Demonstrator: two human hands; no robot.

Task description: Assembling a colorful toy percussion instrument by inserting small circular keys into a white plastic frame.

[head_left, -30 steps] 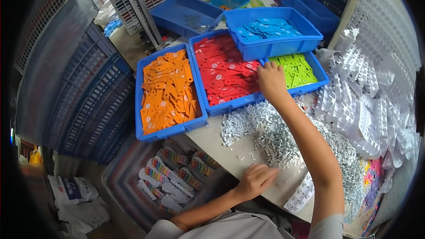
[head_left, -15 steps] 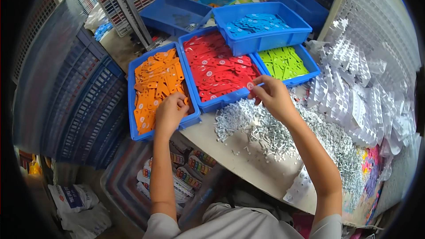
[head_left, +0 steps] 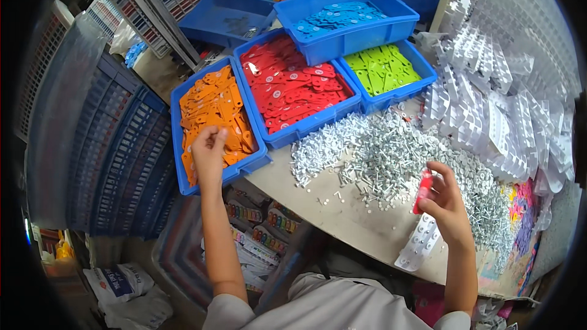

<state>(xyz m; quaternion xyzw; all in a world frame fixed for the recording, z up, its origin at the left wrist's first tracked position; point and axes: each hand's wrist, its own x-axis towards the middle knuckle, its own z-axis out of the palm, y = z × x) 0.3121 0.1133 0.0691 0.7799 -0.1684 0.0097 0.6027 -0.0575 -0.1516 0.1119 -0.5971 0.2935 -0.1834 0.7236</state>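
Observation:
My left hand [head_left: 208, 154] reaches into the left blue tray, its fingers curled together over flat orange plastic pieces [head_left: 219, 105]. Whether a piece is pinched there is hidden. On the right, my right hand [head_left: 450, 208] grips a small flat red plastic piece [head_left: 422, 192] between thumb and fingers. It hovers above a white plastic strip with round cups [head_left: 419, 243] at the table's near edge. Loose red pieces [head_left: 293, 88] fill the middle tray. Behind the strip spreads a heap of small white caps and metal pins [head_left: 391, 159].
A tray of blue pieces [head_left: 342, 18] rests tilted across the red and green trays. Green pieces [head_left: 382, 68] lie to its right. White molded strips [head_left: 483, 104] are piled at the far right. Blue crates [head_left: 116, 165] stand left; a bin of packaged goods [head_left: 251, 232] sits below the table.
My right hand has moved from the red tray's near edge, right and toward me, carrying a red piece. My left hand has shifted slightly left within the orange tray.

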